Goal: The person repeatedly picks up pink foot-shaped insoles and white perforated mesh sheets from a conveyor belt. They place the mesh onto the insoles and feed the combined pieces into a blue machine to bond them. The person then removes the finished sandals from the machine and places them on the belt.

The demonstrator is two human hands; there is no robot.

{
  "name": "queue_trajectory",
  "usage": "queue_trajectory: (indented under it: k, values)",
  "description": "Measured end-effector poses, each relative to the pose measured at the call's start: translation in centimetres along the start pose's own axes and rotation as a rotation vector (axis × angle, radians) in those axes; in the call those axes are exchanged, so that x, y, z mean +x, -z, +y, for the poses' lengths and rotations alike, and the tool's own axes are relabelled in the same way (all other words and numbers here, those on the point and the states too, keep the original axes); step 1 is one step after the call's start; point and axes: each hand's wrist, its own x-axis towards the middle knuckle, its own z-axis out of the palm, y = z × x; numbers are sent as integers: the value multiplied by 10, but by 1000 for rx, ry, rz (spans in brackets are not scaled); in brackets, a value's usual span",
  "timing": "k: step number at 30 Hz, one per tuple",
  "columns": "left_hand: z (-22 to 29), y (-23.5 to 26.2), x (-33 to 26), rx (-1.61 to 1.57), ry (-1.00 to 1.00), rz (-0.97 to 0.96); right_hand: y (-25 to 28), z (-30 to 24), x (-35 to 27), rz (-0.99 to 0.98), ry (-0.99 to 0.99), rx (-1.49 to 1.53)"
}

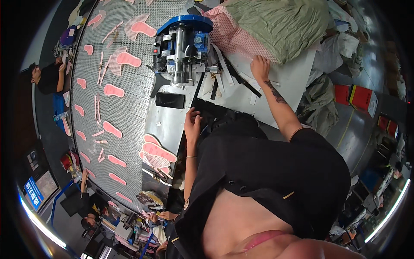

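Note:
My right hand (pixel 260 68) is on the pale worktable (pixel 280 80), fingertips at the lower edge of a pink perforated sheet (pixel 222 28). Its fingers point away from me, and I see nothing held in them. Over the upper part of that sheet lies a crumpled olive-green cloth (pixel 280 26). My left hand (pixel 192 123) hangs by the near table edge with loosely bent fingers and nothing in it. Just beyond it rests a black phone (pixel 170 100). A metal machine with a blue wheel (pixel 183 47) stands behind the phone.
Left of the machine, a grey mesh conveyor (pixel 86 112) carries several pink insoles (pixel 114 90) and thin strips. More insoles are stacked (pixel 158 152) beside it. Scrap strips (pixel 222 67) lie right of the machine. Two people (pixel 49 77) sit along the conveyor's far side. Grey bundles (pixel 323 99) pile at right.

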Motion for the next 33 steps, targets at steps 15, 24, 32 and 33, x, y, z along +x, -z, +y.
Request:
queue_trajectory:
  k: [15, 24, 32, 33]
  values:
    - [113, -32, 30, -582, 203, -565, 228, -87, -36, -133, 216, 1294]
    - [107, -14, 28, -684, 27, -464, 220, -148, -41, -428, -205, 1744]
    - [56, -11, 60, -424, -92, -199, 200, -138, -71, -871, -362, 1603]
    - [52, -11, 61, -440, -71, -180, 194, -136, -73, -855, -372, 1575]
